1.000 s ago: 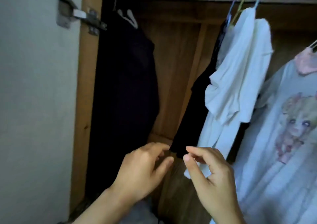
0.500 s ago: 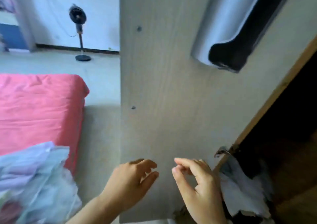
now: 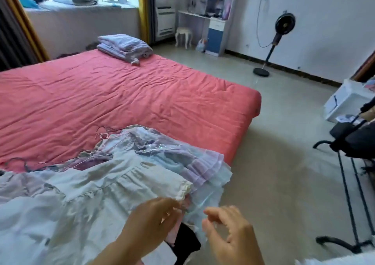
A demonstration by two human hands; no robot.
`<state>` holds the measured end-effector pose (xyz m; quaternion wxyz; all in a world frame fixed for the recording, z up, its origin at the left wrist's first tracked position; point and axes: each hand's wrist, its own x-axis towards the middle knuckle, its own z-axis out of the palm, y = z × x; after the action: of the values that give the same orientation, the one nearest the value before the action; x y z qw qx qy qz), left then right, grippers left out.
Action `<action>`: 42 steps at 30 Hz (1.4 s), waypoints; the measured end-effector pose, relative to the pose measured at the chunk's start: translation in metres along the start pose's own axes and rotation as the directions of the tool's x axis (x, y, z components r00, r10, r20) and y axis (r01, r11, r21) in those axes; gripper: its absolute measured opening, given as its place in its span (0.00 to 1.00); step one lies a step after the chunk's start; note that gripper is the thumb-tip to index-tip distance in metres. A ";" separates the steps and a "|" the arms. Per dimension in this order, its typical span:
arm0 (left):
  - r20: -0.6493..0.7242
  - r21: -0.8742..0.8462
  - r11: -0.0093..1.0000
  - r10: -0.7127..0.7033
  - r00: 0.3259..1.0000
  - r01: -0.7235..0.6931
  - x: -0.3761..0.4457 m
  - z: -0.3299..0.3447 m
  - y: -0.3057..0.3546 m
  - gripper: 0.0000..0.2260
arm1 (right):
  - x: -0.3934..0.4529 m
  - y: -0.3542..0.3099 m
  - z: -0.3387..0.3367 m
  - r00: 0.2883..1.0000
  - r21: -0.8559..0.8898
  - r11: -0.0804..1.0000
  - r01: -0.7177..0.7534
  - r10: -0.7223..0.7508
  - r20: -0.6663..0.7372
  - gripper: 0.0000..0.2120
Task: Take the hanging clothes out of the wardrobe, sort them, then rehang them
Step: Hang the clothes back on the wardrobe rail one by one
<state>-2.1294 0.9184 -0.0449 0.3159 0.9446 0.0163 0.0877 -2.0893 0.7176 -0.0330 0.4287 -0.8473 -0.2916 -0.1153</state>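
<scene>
- Since the pile of clothes lies on the pink bed at lower left of the frame, sort it there.
- Your left hand hovers loosely curled over the white dress; whether it touches the fabric, I cannot tell.
- Your right hand is half open, holding nothing.
- Lift one garment by its hanger, so the wire hangers don't tangle.

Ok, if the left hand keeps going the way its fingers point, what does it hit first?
Probably the white garment's ruffled cuff on the clothes pile: the left hand's fingertips are already at or just short of it. Contact is unclear through the blur.
</scene>
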 end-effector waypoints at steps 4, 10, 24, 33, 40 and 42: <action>-0.080 0.015 0.990 -0.137 0.987 0.139 -0.010 -0.021 -0.057 0.29 | 0.028 -0.007 0.063 0.982 0.093 0.995 -0.027 0.009 0.188 0.11; -0.141 -0.039 0.916 -0.401 0.905 0.400 -0.032 -0.041 -0.114 0.28 | 0.067 -0.010 0.137 0.910 0.143 0.990 -0.004 -0.055 0.412 0.11; -0.207 -0.086 0.635 -0.765 0.609 0.768 0.042 -0.057 -0.274 0.18 | 0.197 0.025 0.303 0.703 0.193 0.974 -0.116 -0.057 0.709 0.12; -0.189 -0.106 0.422 -0.897 0.399 0.900 0.104 -0.024 -0.401 0.16 | 0.271 0.099 0.427 0.560 0.072 0.983 -0.170 0.036 0.828 0.11; -0.246 0.161 0.248 -0.927 0.282 0.955 0.102 -0.019 -0.493 0.18 | 0.287 0.120 0.472 0.514 0.060 0.985 -0.160 0.031 0.857 0.09; -0.274 0.238 0.246 -0.911 0.308 0.940 0.100 -0.015 -0.504 0.16 | 0.289 0.124 0.477 0.509 0.056 0.986 -0.158 0.033 0.860 0.09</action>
<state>-2.0214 1.3392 -0.3193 0.1294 0.7887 0.5955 -0.0817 -1.8103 1.1533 -0.2750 0.2882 -0.7795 -0.4244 0.3594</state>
